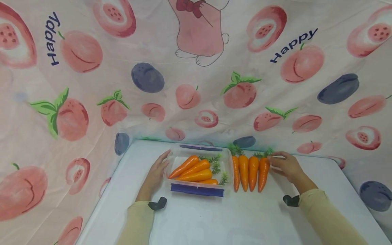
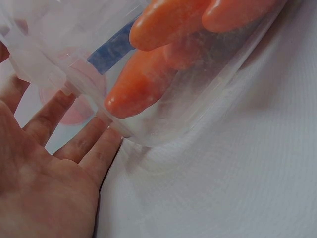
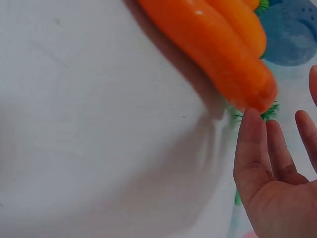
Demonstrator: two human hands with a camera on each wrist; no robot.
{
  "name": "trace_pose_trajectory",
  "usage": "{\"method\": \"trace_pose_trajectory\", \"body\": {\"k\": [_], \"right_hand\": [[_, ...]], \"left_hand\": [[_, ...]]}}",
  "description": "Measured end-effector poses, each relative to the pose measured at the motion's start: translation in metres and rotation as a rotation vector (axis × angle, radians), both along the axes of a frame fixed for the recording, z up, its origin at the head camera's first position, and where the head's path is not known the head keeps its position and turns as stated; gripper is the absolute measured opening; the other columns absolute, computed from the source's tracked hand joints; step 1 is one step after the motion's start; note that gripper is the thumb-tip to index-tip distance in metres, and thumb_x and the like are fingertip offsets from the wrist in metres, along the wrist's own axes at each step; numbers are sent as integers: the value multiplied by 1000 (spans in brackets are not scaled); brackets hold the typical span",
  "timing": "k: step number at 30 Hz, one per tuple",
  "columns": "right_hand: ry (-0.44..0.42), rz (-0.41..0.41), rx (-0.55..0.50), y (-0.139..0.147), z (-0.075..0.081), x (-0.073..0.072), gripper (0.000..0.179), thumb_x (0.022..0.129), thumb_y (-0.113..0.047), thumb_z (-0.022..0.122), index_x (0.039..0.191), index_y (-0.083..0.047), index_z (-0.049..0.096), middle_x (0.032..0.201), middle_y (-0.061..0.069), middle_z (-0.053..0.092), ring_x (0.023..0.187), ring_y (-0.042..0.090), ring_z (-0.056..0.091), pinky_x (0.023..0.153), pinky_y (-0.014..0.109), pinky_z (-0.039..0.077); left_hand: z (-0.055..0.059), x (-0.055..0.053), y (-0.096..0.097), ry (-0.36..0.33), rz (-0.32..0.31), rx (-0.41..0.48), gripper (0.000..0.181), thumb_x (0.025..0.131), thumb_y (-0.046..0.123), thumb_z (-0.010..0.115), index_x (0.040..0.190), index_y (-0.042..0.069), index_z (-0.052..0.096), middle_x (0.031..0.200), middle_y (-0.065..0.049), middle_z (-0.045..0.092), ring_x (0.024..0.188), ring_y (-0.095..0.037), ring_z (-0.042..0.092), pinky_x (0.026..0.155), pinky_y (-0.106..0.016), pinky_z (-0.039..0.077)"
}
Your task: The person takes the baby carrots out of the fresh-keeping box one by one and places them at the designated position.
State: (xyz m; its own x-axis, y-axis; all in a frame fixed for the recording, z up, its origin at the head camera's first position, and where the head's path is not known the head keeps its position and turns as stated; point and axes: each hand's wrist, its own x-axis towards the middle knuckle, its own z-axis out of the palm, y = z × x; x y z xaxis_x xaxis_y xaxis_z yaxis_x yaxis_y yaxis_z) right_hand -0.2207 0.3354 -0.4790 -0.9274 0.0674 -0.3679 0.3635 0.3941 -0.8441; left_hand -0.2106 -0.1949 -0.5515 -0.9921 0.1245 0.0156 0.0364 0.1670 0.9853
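A clear plastic box with blue latch flaps stands on the white table, several orange carrots with green tops lying inside. Along its left wall rests my left hand. In the left wrist view that hand's fingers are extended, their tips at the box's side. Right of the box, several more carrots lie side by side, tips toward me. My right hand is at the top end of the rightmost carrot, and a fingertip meets that end in the right wrist view.
The white table reaches back to a hanging cloth printed with peaches. The blue front flap of the box hangs outward, toward me. Green carrot leaves lie at the table's back edge.
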Motion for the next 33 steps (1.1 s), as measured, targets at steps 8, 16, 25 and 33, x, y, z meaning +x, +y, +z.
{"method": "trace_pose_trajectory", "body": {"k": [8, 16, 25, 33], "right_hand": [[29, 42, 21, -11, 16, -4, 76, 99, -47, 64, 153, -2, 36, 150, 25, 48, 134, 41, 52, 106, 48, 52], [43, 132, 51, -30, 32, -7, 72, 99, -46, 64, 153, -4, 39, 150, 26, 47, 133, 43, 52, 111, 57, 46], [79, 308, 76, -51, 52, -12, 82, 93, -52, 70, 153, -6, 41, 153, 21, 48, 137, 41, 52, 113, 58, 44], [87, 456, 36, -70, 67, -21, 69, 93, -44, 72, 147, -8, 50, 156, 20, 46, 138, 38, 51, 112, 55, 46]], "left_hand": [[5, 1, 1, -16, -13, 31, 48, 109, 27, 43, 157, 22, 40, 167, -6, 33, 159, -30, 19, 129, -57, 11], [2, 1, 1, -17, -6, 32, 48, 109, 32, 44, 156, 26, 42, 166, -2, 34, 158, -29, 20, 128, -58, 12], [4, 2, 2, -31, -1, 39, 48, 109, 30, 43, 157, 25, 41, 167, 0, 33, 159, -28, 19, 128, -58, 12], [3, 2, 1, -16, -8, 34, 50, 108, 38, 44, 157, 27, 42, 165, 2, 36, 158, -26, 22, 129, -56, 13]]}}
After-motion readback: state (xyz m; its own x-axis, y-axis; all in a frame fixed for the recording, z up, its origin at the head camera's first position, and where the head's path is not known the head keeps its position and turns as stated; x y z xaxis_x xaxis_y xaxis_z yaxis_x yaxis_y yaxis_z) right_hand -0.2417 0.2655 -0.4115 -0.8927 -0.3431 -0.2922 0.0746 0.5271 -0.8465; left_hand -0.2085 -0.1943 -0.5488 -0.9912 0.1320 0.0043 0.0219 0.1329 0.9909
